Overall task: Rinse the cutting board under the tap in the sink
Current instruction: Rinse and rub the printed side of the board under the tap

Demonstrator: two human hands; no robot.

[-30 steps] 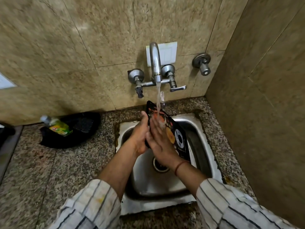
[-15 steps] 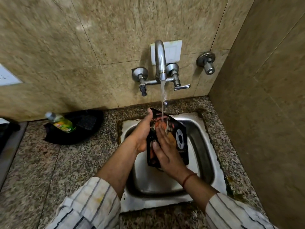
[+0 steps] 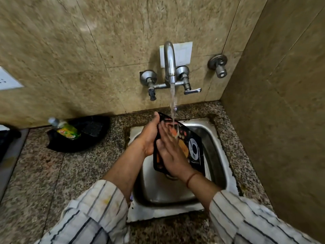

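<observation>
Since half a second ago the right hand (image 3: 173, 155) has slid a little up the face of the cutting board (image 3: 194, 148), its fingertips (image 3: 165, 126) now reaching into the falling water, while the left hand has kept its place on the board's edge.

At the far left a white wall plate (image 3: 8, 79) sits on the tiled wall, and below it a dark shape lies at the edge of the granite counter (image 3: 52, 173). Further along, a black pan (image 3: 84, 136) rests on the counter against the wall with a green-labelled bottle (image 3: 65, 128) lying tilted across its rim.

Next comes the left hand (image 3: 149, 136), fingers wrapped around the left edge of the board with the thumb up at its top corner, clamped on it. The board is dark with a coloured print, held tilted over the steel sink (image 3: 218, 155), top end toward the wall. The right hand lies flat and spread on the board's printed face, palm pressed to it, not closed around anything; a reddish thread circles that wrist. Both striped sleeves are pushed back.

Above, the tap (image 3: 169, 62) pours a stream of water (image 3: 173, 103) that lands on the upper part of the board at the right fingertips. To the right a separate wall valve (image 3: 218, 65) juts from the tiles near the corner
</observation>
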